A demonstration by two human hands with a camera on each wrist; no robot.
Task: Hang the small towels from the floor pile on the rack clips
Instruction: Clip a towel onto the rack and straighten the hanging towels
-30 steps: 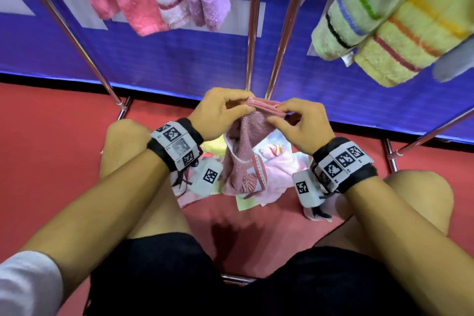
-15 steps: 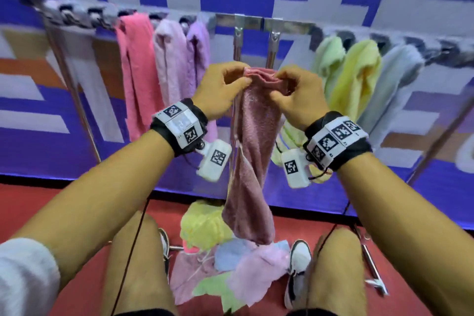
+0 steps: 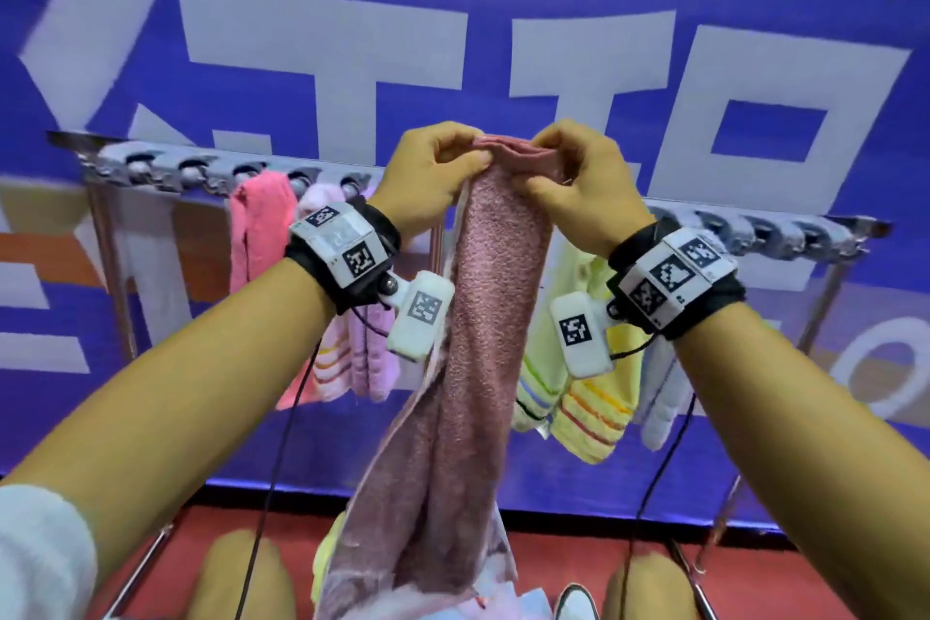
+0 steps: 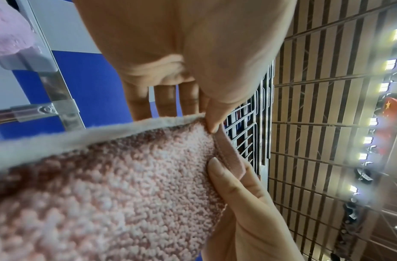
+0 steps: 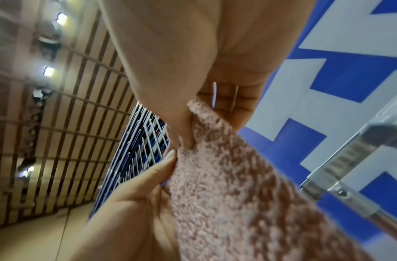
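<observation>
Left hand [image 3: 433, 176] & right hand [image 3: 584, 181] both pinch the pink towel [image 3: 483, 317] top edge, at 12 o'clock, w/ rack clips [image 3: 191, 171] at 10.

You have a dusty-pink terry towel [image 3: 483, 317] pinched at its top hem, your left hand [image 3: 428, 176] at 9 o'clock of the hem and your right hand [image 3: 584, 181] at 3 o'clock, thumbs pressed on the near face. The hem is bunched between them; the towel hangs straight down toward 6 o'clock, folded lengthwise, with a paler edge band along its left side. Behind it runs the rack bar [image 3: 765, 232] with its row of clips [image 3: 191, 171]; pink towels [image 3: 256, 227] hang at 9 o'clock, yellow-green striped towels [image 3: 589, 398] at 4 o'clock. The floor pile [image 3: 332, 554] shows at 6 o'clock, partly hidden by the held towel.
</observation>
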